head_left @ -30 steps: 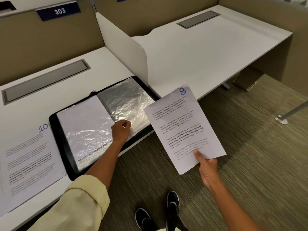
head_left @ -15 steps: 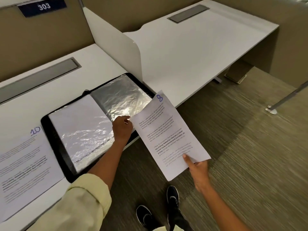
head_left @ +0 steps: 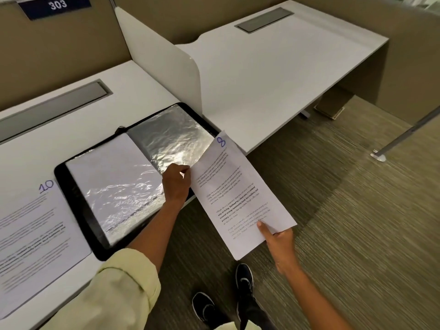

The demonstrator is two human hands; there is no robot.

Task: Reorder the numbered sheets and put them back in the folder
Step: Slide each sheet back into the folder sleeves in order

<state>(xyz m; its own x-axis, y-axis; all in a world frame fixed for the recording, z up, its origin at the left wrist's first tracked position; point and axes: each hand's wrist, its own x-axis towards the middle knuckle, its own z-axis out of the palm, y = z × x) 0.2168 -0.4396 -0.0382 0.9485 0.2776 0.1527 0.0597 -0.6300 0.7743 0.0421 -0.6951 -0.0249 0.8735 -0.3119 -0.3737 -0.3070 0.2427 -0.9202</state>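
Observation:
A black folder [head_left: 78, 206] lies open on the white desk, its shiny plastic sleeves [head_left: 171, 141] facing up. My left hand [head_left: 176, 184] sits at the near edge of the right-hand sleeve, fingers curled and pinching the sleeve's edge. My right hand [head_left: 278, 244] grips the bottom corner of the sheet numbered 8 [head_left: 233, 194], thumb on top. The sheet's upper left edge meets my left hand at the sleeve. A sheet numbered 10 [head_left: 35, 234] lies flat on the desk to the left of the folder.
A white divider panel [head_left: 164, 63] stands behind the folder, between this desk [head_left: 133, 91] and the neighbouring desk [head_left: 273, 67]. Grey cable trays are set into both desks. Carpet floor and my black shoes [head_left: 242, 279] show below the desk edge.
My right hand has brought sheet 8 leftward until its edge meets my left hand at the sleeve. My left hand has stayed on the right sleeve's near edge.

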